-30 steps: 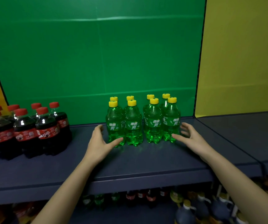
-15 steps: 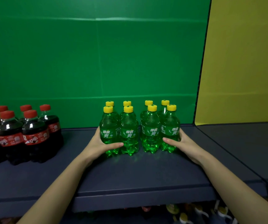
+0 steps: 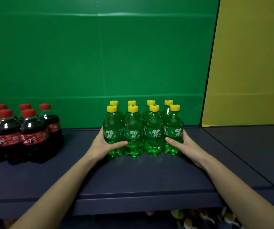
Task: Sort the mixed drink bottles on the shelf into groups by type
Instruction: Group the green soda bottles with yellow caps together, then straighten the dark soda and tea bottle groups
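Observation:
Several green soda bottles (image 3: 143, 129) with yellow caps stand in two tight rows at the middle of the dark blue shelf (image 3: 141, 176). My left hand (image 3: 102, 144) wraps the leftmost front bottle, thumb across its front and fingers hidden behind it. My right hand (image 3: 182, 144) wraps the rightmost front bottle the same way. Several dark cola bottles (image 3: 25, 133) with red caps and red labels stand grouped at the far left of the shelf, apart from the green ones.
A green back panel (image 3: 99, 63) rises behind the shelf, and a yellow panel (image 3: 251, 63) stands to the right. The adjoining shelf section (image 3: 251, 146) on the right is bare. More bottles (image 3: 199, 219) show on a lower level below the shelf's front edge.
Both hands went from open beside the green group to closing on its two outer front bottles, pressing the rows tight. The view shifted a little, so the cola bottles sit further left.

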Available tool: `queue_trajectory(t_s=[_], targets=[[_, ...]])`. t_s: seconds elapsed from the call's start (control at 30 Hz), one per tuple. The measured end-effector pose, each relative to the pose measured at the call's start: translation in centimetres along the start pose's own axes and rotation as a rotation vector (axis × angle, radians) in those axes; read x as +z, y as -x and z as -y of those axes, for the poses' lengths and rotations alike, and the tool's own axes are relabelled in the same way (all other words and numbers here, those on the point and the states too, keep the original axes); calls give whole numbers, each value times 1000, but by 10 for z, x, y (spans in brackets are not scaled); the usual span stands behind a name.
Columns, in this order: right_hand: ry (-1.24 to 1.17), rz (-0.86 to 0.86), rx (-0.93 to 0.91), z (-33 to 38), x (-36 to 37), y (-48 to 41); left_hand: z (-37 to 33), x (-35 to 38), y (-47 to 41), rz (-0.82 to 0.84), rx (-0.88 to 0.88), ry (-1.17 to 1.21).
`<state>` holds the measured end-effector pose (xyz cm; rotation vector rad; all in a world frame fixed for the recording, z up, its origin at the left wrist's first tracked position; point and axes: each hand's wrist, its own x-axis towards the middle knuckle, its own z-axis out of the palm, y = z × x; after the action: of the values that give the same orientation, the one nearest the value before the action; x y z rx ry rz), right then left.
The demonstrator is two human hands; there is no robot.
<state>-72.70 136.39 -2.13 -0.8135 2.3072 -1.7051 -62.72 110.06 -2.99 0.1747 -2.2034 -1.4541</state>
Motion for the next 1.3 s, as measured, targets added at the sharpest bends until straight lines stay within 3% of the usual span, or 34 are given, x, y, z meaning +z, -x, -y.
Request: queue_trajectory(t_s=[0.23,0.3,0.37,0.43,0.5,0.57,0.67,0.87,1.3], targets=[[62,-16,22,2,-4,2,-2,-5,2,31,-57,-63],[222,-44,46,4,-9,8,-6,-10,8,57,-93,-127],[551,-92,72,6,-17,18,-10,-17,18,24,-102,-314],[811,-183,41,9,-23,33,-15,-27,33,-75,-2,-631],[860,-229,-36,16,-18,49,-19,-41,51,-175,123,-854],[899,-217,-118,27,-3,62,-21,-54,67,-244,225,-932],[894,-159,-247,43,30,72,-18,-79,85,-307,302,-930],[738,-65,-402,67,104,59,1,-141,110,-413,244,-916],[598,-151,-377,98,269,36,64,-335,135,-400,179,-1001]])
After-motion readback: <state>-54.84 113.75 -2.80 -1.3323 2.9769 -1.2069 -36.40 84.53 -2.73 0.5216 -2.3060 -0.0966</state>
